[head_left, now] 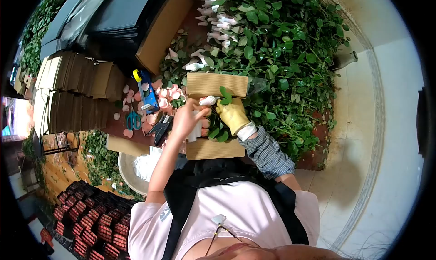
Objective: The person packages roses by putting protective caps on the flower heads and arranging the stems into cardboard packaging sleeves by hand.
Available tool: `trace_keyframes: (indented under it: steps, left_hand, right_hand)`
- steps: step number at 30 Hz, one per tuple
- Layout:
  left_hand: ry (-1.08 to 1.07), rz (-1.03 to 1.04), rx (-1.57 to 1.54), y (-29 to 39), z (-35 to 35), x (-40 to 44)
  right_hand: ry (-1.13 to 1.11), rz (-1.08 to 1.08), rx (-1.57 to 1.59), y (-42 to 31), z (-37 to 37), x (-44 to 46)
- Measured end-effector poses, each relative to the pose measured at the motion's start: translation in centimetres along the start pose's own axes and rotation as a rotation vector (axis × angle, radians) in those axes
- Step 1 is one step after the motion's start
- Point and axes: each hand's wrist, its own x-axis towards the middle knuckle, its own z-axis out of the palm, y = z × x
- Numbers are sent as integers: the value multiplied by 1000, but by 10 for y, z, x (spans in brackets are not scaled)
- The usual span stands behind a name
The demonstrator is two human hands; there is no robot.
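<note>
My right hand (234, 116), in a yellow glove, is closed around the stem of a pale pink rose (208, 100) whose head points left. The head seems wrapped in a white sleeve. A green leaf (225, 95) sticks up above the glove. My bare left hand (186, 119) is beside the rose head, fingers curved and apart; whether a fingertip touches it I cannot tell. Under both hands lies a corrugated cardboard sheet (217, 150), with its ribbed ends showing front and back. Pink roses (205, 123) and white sleeves (195, 132) lie on it, partly covered by my hands.
A leafy heap of rose stems (286, 74) fills the right side. Left are teal scissors (133, 120), a black stapler (161, 129), a blue tape dispenser (147, 96) and loose petals. Beyond stand cardboard stacks (72, 110). A tub (125, 171) of white sleeves sits below the table's edge.
</note>
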Motion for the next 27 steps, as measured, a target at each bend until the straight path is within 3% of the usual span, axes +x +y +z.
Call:
trace_keyframes:
  steps: [3,5,8,9,10,11,12,13,15,16,17,18,19,21,22,24,25,26,27]
  left_hand:
    - [-23,46,100,17,7,5]
    - [53,64,3,21,-1,-2]
    - [114,-201,-152,-1,-59,-34]
    - [62,-279,148,6,-96,-50]
    - [-15,-300,339,-32,-109,-69]
    - [-90,-449,475,-52,-123,-88]
    - [-191,-554,538,-82,-134,-109]
    - [-153,-500,590,-123,-140,-138]
    - [-119,-454,834,-135,-146,-164]
    - [-10,-390,769,-149,-140,-166]
    - [1,-471,493,-130,-134,-149]
    - [27,-480,223,-102,-122,-128]
    - [18,-450,88,-82,-106,-108]
    - [-31,-281,29,-52,-69,-80]
    - [-55,-217,-13,-48,-48,-70]
    - [-84,-78,35,-40,-18,-54]
    - [-180,-144,89,-32,-14,-47]
    - [-176,-114,145,-28,-12,-44]
    - [-170,-82,202,-26,-10,-43]
  right_hand:
    - [-90,75,25,-2,-16,1]
    - [320,-59,135,4,-12,-3]
    - [277,-13,236,1,-12,-2]
    - [281,-27,249,0,-13,-5]
    - [270,-26,304,4,-7,-8]
    - [189,-45,273,8,-10,-14]
    - [272,-124,324,13,-15,-16]
    - [355,-202,374,17,-22,-16]
    - [216,-156,485,7,-55,-29]
    - [84,-154,600,-2,-72,-32]
    - [-50,-148,712,-12,-84,-34]
    - [-12,-261,777,-22,-88,-35]
    - [-88,-218,841,-31,-91,-39]
    - [-241,-199,360,-37,-85,-37]
    - [-242,-193,360,-41,-81,-39]
    - [-435,-139,28,-48,-69,-39]
    - [-454,-134,30,-49,-54,-35]
    - [-216,-109,870,-40,6,-38]
    - [-71,-53,1288,-36,20,-39]
